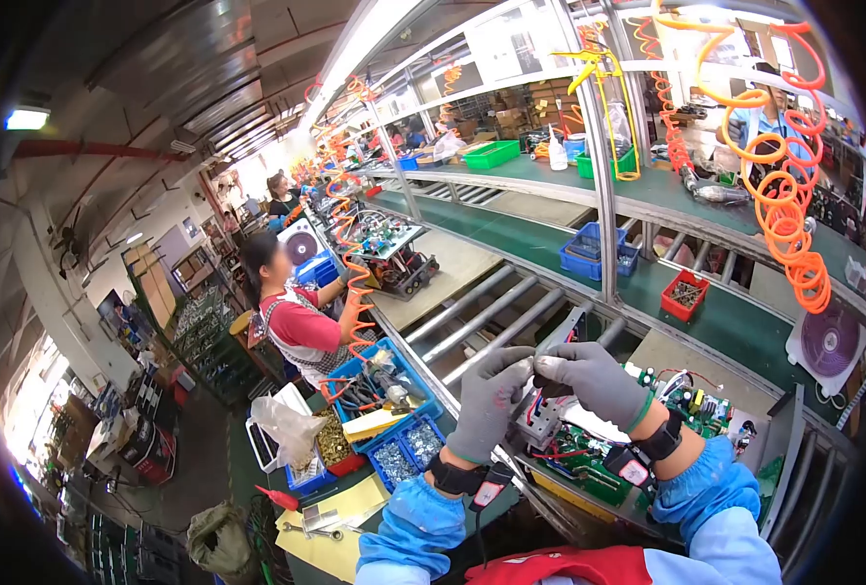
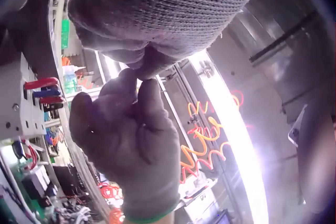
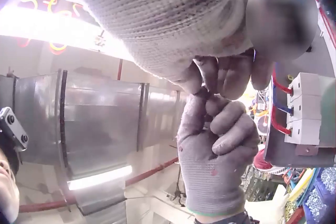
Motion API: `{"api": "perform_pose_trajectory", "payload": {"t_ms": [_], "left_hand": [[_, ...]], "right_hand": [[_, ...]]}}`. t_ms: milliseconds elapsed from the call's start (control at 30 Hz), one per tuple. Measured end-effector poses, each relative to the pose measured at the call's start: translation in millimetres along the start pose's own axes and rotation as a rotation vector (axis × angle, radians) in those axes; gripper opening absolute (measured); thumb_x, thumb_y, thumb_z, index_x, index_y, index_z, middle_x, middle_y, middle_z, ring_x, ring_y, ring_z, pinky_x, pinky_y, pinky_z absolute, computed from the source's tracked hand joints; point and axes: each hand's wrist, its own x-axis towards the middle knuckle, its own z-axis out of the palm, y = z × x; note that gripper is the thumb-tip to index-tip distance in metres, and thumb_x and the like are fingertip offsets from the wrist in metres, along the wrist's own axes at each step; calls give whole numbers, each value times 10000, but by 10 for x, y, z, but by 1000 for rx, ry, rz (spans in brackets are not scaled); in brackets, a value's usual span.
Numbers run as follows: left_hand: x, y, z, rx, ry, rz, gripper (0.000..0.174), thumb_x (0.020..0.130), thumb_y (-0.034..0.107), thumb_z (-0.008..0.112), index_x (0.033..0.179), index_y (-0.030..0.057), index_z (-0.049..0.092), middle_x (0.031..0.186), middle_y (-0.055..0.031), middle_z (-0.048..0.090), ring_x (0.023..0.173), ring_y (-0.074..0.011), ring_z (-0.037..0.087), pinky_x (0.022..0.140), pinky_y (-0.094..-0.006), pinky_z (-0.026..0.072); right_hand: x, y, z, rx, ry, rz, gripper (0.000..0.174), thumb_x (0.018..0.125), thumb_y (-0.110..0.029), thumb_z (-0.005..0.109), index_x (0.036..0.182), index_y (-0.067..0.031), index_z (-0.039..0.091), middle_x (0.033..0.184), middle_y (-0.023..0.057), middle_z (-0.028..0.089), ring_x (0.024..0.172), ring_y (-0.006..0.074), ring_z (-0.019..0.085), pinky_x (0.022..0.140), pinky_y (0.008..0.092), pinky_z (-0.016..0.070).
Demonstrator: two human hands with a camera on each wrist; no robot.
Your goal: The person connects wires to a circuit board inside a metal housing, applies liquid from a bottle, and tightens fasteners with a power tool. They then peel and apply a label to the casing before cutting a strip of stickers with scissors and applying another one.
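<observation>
In the head view my grey-gloved left hand (image 1: 487, 409) and right hand (image 1: 599, 385) meet at their fingertips, raised over an open unit. Both hands have thumb and fingers curled into a pinch; I cannot tell what small thing sits between them, since the fingertips cover it. Below lies a green circuit board (image 1: 584, 466) with wires, beside a grey metal bracket (image 1: 538, 426). The right wrist view shows white blocks (image 3: 304, 103) with red and blue leads next to the hands. Red and blue wire terminals (image 2: 44, 94) stick out of a pale panel in the left wrist view.
On the left stand a blue crate (image 1: 423, 375) of tools and small blue bins (image 1: 394, 460) of metal parts. A wrench (image 1: 318, 532) lies on yellow sheets. Metal rollers (image 1: 492, 317) run ahead; a red bin (image 1: 685, 295) stands beyond. Orange coiled hoses (image 1: 784, 214) hang right. Another person (image 1: 296, 322) works at left.
</observation>
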Motion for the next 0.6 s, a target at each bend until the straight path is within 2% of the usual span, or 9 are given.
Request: {"api": "perform_pose_trajectory", "payload": {"t_ms": [67, 167, 267, 300, 400, 500, 533, 567, 600], "left_hand": [[-4, -40, 13, 90, 49, 98, 274, 945, 94, 661, 1191, -26, 685, 979, -41, 709, 847, -70, 634, 751, -212, 512], [-28, -65, 21, 91, 74, 140, 257, 936, 64, 673, 1170, -41, 692, 1039, -69, 725, 903, -108, 658, 824, -250, 529], [-36, -148, 62, 86, 107, 258, 227, 933, 44, 658, 1143, -30, 703, 983, -64, 726, 862, -99, 649, 777, -242, 525], [-65, -134, 34, 124, 88, 229, 241, 942, 39, 659, 1165, -43, 698, 1070, -106, 732, 966, -145, 680, 879, -273, 541], [-35, -219, 44, -104, 12, 212, 299, 956, 62, 656, 1232, -53, 666, 1063, -78, 714, 871, -107, 653, 807, -251, 529], [-63, -153, 22, -52, -56, 142, 329, 977, 96, 637, 1270, -52, 647, 971, -21, 671, 771, -65, 580, 716, -226, 484], [-63, -149, 26, 58, -65, 236, 347, 1000, 144, 599, 1288, -44, 638, 874, 21, 599, 706, -37, 498, 624, -212, 421], [-21, -134, -21, 157, -31, 234, 324, 1001, 155, 586, 1249, -44, 648, 864, 25, 581, 713, -34, 497, 602, -214, 411], [18, -113, -85, 254, -9, 227, 306, 1003, 167, 573, 1210, -43, 657, 855, 30, 562, 719, -31, 496, 580, -216, 401]], "right_hand": [[-36, -78, -7, 9, -18, 51, 315, 996, -261, 650, 1077, 39, 700, 924, 60, 696, 800, 119, 640, 757, 284, 532], [-8, -36, -3, 107, -19, 89, 300, 993, -242, 652, 1098, 36, 692, 948, 72, 706, 805, 140, 662, 763, 291, 541], [60, 80, -35, 298, -70, 129, 291, 989, -224, 650, 1120, 35, 681, 972, 84, 713, 817, 165, 682, 773, 300, 553], [46, 68, -43, 357, -104, 118, 280, 991, -200, 640, 1137, 37, 669, 996, 97, 712, 840, 187, 694, 781, 312, 562], [35, 34, -22, 449, -138, 94, 249, 991, -162, 627, 1128, 42, 664, 1004, 103, 703, 865, 200, 687, 821, 340, 559], [93, 34, -7, 451, -83, 70, 222, 982, -153, 635, 1079, 43, 673, 985, 98, 693, 843, 190, 662, 811, 336, 547], [98, 53, -42, 453, -52, 59, 219, 979, -152, 638, 1074, 43, 675, 980, 96, 690, 831, 185, 655, 799, 332, 542], [187, 175, -128, 413, -34, 20, 224, 960, -179, 649, 1009, 33, 704, 893, 57, 684, 787, 158, 627, 758, 320, 516], [120, 16, -181, 18, 31, -92, 227, 919, -183, 644, 902, 30, 723, 785, 54, 665, 737, 134, 596, 706, 320, 495]]}}
